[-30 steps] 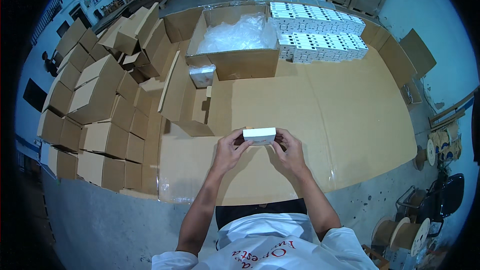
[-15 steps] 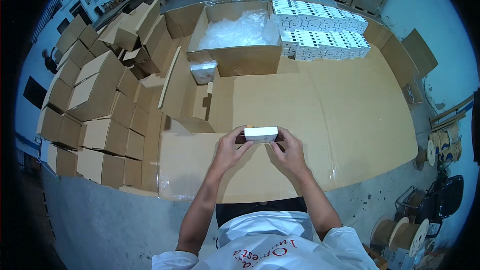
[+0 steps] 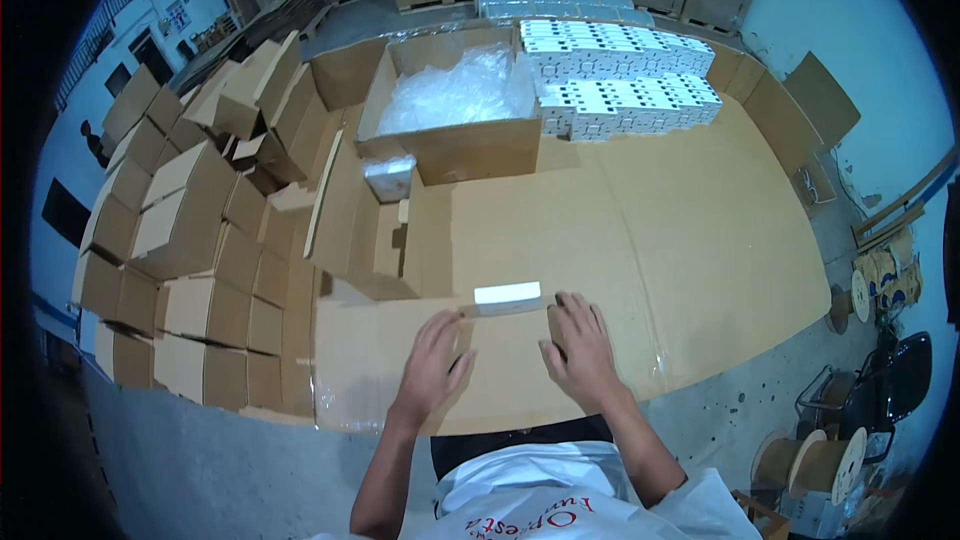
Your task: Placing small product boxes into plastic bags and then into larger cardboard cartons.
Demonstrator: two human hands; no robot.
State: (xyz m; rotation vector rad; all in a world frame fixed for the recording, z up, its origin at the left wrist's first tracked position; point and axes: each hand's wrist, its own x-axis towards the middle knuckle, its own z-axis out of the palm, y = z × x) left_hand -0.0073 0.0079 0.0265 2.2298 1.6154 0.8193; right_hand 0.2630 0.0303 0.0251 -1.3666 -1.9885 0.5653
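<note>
A small white box (image 3: 507,298) rests on the cardboard-covered table (image 3: 590,240) in front of me, touched by neither hand. To its left and a little nearer, my left hand (image 3: 433,365) is open with its fingers apart. On the other side, my right hand (image 3: 578,342) is open too, its fingertips close to the box's right end. Left of and beyond the white box stands an open brown carton (image 3: 375,265) with a wrapped white packet (image 3: 391,178) at its far end.
A large carton (image 3: 480,152) at the back holds clear plastic wrap (image 3: 455,90). Stacked white patterned boxes (image 3: 625,105) stand beside it. Many brown cartons (image 3: 185,230) are piled along the left. Cable spools (image 3: 820,460) and a black chair (image 3: 900,380) are on the floor at right.
Both hands have let go of the white box and drawn back toward me, apart from each other. The box now sits on the table. The whole view has shifted slightly.
</note>
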